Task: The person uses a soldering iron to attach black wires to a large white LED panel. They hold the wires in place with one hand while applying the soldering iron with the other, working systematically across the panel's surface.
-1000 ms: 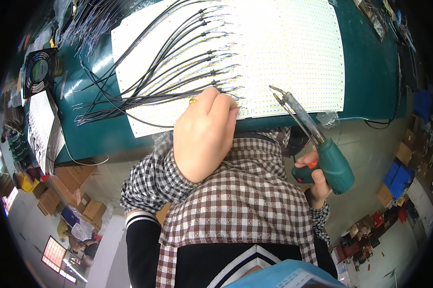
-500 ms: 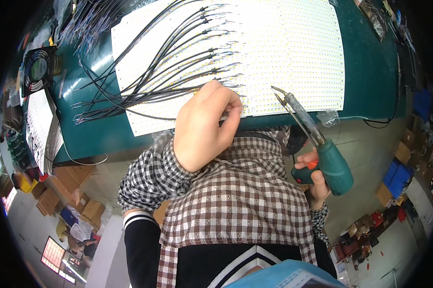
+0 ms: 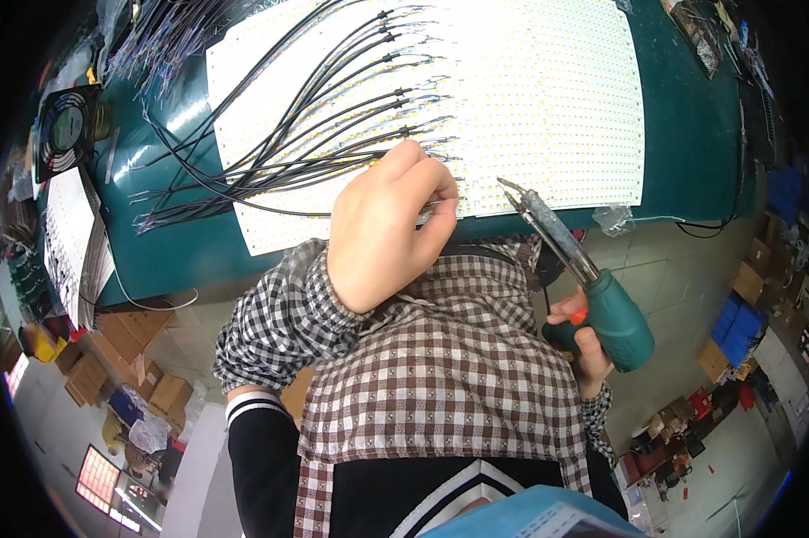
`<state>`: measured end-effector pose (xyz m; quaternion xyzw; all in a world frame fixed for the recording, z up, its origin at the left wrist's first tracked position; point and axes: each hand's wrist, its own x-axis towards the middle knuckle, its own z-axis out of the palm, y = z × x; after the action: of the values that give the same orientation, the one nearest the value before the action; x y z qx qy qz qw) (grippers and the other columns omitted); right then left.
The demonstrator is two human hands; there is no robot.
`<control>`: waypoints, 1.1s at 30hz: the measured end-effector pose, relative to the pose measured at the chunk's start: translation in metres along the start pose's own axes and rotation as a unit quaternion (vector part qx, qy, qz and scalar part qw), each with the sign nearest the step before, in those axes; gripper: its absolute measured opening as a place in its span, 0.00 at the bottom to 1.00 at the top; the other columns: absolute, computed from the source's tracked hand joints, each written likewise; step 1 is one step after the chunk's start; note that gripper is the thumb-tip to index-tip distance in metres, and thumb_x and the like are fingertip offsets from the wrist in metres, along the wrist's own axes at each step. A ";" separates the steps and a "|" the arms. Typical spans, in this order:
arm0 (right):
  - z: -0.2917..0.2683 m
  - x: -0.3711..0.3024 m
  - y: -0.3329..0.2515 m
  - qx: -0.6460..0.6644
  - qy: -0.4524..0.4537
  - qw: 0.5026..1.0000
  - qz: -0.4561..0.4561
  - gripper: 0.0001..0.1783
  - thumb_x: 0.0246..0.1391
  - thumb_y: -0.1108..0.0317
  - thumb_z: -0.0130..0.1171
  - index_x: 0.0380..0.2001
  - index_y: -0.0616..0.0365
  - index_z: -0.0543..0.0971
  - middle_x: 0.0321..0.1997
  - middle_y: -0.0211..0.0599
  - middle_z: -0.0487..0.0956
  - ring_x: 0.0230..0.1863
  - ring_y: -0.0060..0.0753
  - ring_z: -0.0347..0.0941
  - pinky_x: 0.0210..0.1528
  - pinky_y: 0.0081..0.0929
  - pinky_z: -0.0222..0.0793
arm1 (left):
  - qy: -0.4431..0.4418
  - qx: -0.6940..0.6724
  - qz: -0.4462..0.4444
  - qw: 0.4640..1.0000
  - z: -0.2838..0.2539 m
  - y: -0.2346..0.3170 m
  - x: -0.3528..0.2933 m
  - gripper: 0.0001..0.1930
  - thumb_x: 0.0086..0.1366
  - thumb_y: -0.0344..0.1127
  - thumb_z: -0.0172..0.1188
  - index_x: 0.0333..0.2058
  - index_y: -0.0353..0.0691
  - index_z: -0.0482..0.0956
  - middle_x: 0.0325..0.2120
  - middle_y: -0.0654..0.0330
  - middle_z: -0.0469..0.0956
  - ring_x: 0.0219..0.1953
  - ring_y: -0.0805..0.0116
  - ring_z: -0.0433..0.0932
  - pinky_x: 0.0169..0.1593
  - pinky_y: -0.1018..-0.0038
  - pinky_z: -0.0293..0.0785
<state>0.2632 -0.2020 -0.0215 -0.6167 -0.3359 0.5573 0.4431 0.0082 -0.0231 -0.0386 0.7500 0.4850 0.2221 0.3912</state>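
Observation:
My left hand (image 3: 386, 229) is closed in a pinch at the near edge of a white LED board sheet (image 3: 548, 108) dotted with small yellow chips. Its fingers grip the end of a black cable (image 3: 288, 213), which runs in from the left and passes behind the hand. More black cables (image 3: 301, 108) lie across the sheet, their thin stripped wires fanned in a row along its middle. My right hand (image 3: 591, 357) is wrapped round the handle of a green soldering gun (image 3: 624, 327). The gun's metal tip points up and left, just right of my left fingers.
The sheet lies on a green table (image 3: 691, 143). At the left are a black fan (image 3: 66, 133), a stack of white boards (image 3: 71, 238) and a bundle of loose wires (image 3: 167, 45). A plastic scrap (image 3: 613, 218) sits at the near table edge. Cardboard boxes (image 3: 167, 394) stand on the floor.
The soldering gun's tip has moved slightly left and down, nearer my left fingers. My left hand has shifted a little to the right, still pinching.

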 end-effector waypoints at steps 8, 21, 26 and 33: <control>0.003 -0.001 0.002 0.001 0.016 1.000 0.002 0.26 0.52 0.59 0.77 0.45 0.69 0.80 0.36 0.43 0.85 0.38 0.34 0.83 0.46 0.30 0.81 | -0.008 0.025 0.033 0.999 -0.002 0.000 0.002 0.05 0.58 0.23 0.66 0.31 0.39 0.80 0.28 0.60 0.74 0.27 0.64 0.77 0.31 0.71 0.73; -0.002 -0.006 0.014 -0.069 0.012 0.998 -0.003 0.31 0.47 0.60 0.80 0.48 0.70 0.79 0.34 0.36 0.86 0.36 0.29 0.83 0.43 0.27 0.79 | -0.007 0.046 0.038 0.998 -0.001 0.001 0.002 0.05 0.57 0.24 0.67 0.31 0.39 0.79 0.28 0.59 0.74 0.28 0.62 0.78 0.32 0.70 0.74; -0.005 -0.003 0.023 -0.064 0.022 0.998 -0.004 0.34 0.46 0.58 0.81 0.50 0.70 0.79 0.33 0.36 0.87 0.36 0.28 0.84 0.43 0.26 0.79 | -0.012 0.056 0.030 0.998 0.001 0.001 0.008 0.06 0.57 0.24 0.67 0.30 0.39 0.79 0.28 0.60 0.74 0.29 0.62 0.78 0.32 0.70 0.75; -0.001 0.000 0.018 -0.086 0.018 0.996 -0.014 0.32 0.46 0.59 0.81 0.48 0.69 0.80 0.33 0.34 0.87 0.36 0.27 0.84 0.44 0.26 0.78 | -0.007 0.056 0.034 0.998 0.002 0.000 0.008 0.05 0.56 0.24 0.67 0.30 0.39 0.79 0.28 0.60 0.74 0.29 0.62 0.78 0.32 0.70 0.75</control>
<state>0.2627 -0.2088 -0.0378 -0.6576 -0.3829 0.5090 0.4023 0.0132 -0.0162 -0.0402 0.7882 0.4682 0.2029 0.3440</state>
